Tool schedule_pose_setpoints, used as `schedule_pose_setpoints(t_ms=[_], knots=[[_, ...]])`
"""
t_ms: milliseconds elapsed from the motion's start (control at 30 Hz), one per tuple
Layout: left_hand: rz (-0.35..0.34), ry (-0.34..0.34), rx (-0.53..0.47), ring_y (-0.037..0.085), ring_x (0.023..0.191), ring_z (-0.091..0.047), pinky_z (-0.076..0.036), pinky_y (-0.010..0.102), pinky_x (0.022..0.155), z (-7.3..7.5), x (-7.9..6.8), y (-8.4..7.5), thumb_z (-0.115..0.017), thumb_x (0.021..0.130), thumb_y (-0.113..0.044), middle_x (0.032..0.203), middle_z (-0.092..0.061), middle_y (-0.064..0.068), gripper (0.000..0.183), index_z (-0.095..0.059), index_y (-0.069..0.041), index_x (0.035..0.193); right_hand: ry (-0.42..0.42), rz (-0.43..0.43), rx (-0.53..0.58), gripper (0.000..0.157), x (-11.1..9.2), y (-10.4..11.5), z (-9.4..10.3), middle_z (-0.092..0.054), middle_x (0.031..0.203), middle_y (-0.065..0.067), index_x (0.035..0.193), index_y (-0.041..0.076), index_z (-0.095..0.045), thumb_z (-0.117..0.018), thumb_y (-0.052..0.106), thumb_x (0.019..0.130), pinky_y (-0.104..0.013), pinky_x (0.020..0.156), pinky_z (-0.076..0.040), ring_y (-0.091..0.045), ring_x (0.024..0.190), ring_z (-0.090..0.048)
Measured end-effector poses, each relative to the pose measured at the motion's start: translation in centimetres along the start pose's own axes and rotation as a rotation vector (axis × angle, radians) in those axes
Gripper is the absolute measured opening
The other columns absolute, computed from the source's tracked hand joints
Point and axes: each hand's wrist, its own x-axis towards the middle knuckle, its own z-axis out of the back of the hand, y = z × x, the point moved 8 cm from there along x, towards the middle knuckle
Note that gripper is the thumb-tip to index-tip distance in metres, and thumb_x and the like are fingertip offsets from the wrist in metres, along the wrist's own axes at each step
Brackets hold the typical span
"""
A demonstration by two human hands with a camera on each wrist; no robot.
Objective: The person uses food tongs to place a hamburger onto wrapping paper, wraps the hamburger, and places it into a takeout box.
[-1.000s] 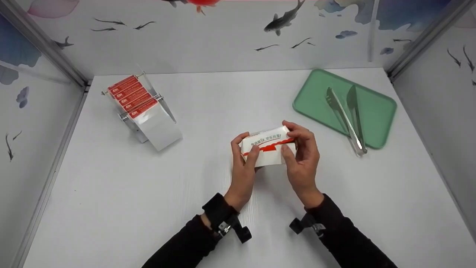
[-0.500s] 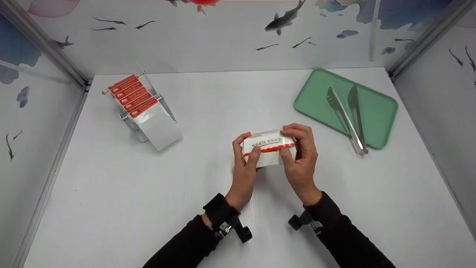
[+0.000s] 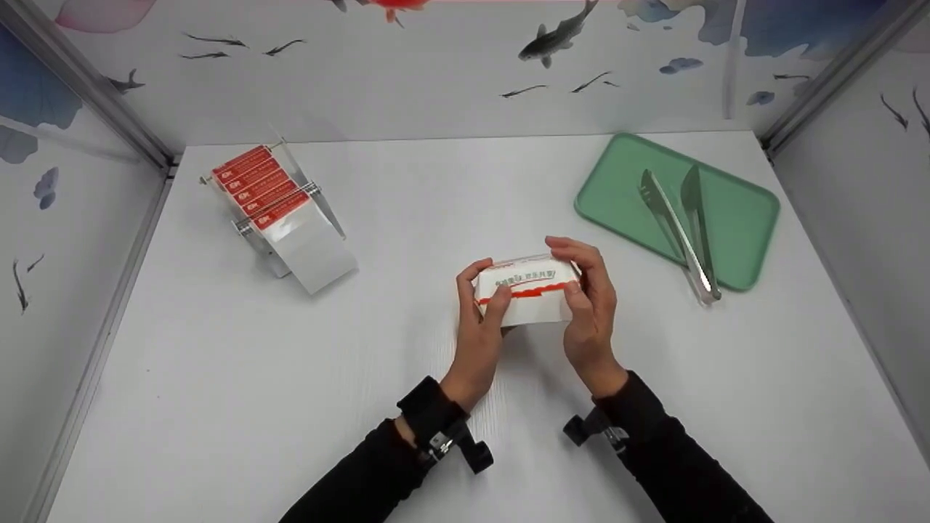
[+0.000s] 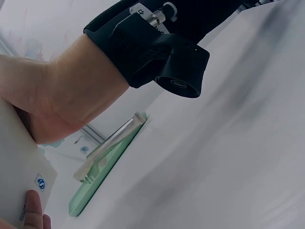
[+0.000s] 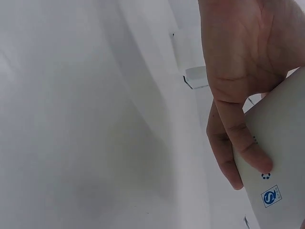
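A small white paperboard food box point(image 3: 534, 305) with a red wavy band and printed characters is held above the table in the head view. My left hand point(image 3: 476, 341) grips its left end, thumb on the near face and fingers at the far side. At the right end my right hand point(image 3: 592, 312) holds it, thumb at the near edge, with a finger reaching past the top corner. Blue printed marks show on the box's underside point(image 5: 281, 176) in the right wrist view. Some fingers behind and under the box are hidden in the head view.
A label dispenser point(image 3: 280, 218) with red-and-white labels and a pale strip hanging forward stands at the back left. Metal tongs point(image 3: 686, 240) lie on a green tray point(image 3: 748, 211) at the back right, their end over its rim. White panels enclose the table.
The box's top has tilted slightly and its printed text shows again. My right thumb has shifted right towards the box's edge, and a right finger has straightened. My left hand has barely moved.
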Motion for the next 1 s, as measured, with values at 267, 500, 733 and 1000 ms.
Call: schedule_pose_setpoints(t_ms=[267,500,733,1000], knots=[[0.034,0.025,-0.036,0.023,0.124,-0.065,-0.057,0.036,0.099,-0.1,0.2,0.3,-0.039,0.112,-0.051,0.151,-0.05,0.007,0.049,-0.029,-0.029,0.155,0.004,-0.061,0.013,0.052,-0.2,-1.1,0.0,-0.069,0.132,-0.014,0.132,-0.003,-0.064,-0.031,0.022,0.099,-0.03,0.093,-0.05,-0.025,0.114,-0.062],[0.03,0.061,-0.031,0.023,0.122,-0.064,-0.056,0.037,0.098,-0.1,0.3,0.1,-0.034,0.109,-0.055,0.147,-0.052,0.01,0.056,-0.028,-0.024,0.156,-0.078,-0.046,0.037,0.041,-0.2,-1.1,0.3,-0.069,0.117,-0.01,0.113,-0.009,-0.062,-0.033,0.017,0.1,-0.032,0.102,-0.047,-0.027,0.115,-0.06],[-0.055,0.141,0.149,0.021,0.135,-0.051,-0.043,0.038,0.11,1.0,1.2,-0.1,-0.038,0.105,-0.061,0.151,-0.043,0.011,0.066,-0.025,-0.021,0.157,0.032,-0.04,0.076,0.034,-0.3,-1.3,-0.1,-0.063,0.126,-0.013,0.113,-0.012,-0.053,-0.036,0.014,0.1,-0.033,0.101,-0.049,-0.029,0.122,-0.057],[-0.134,0.125,0.303,0.024,0.135,-0.047,-0.045,0.041,0.106,3.4,1.8,-1.0,-0.045,0.089,-0.093,0.16,-0.034,0.01,0.101,-0.025,-0.023,0.159,0.324,-0.286,-0.133,0.065,-0.5,-3.5,0.4,-0.039,0.171,-0.011,0.163,0.006,-0.036,-0.055,0.017,0.102,-0.058,0.131,-0.025,-0.032,0.161,-0.035]])
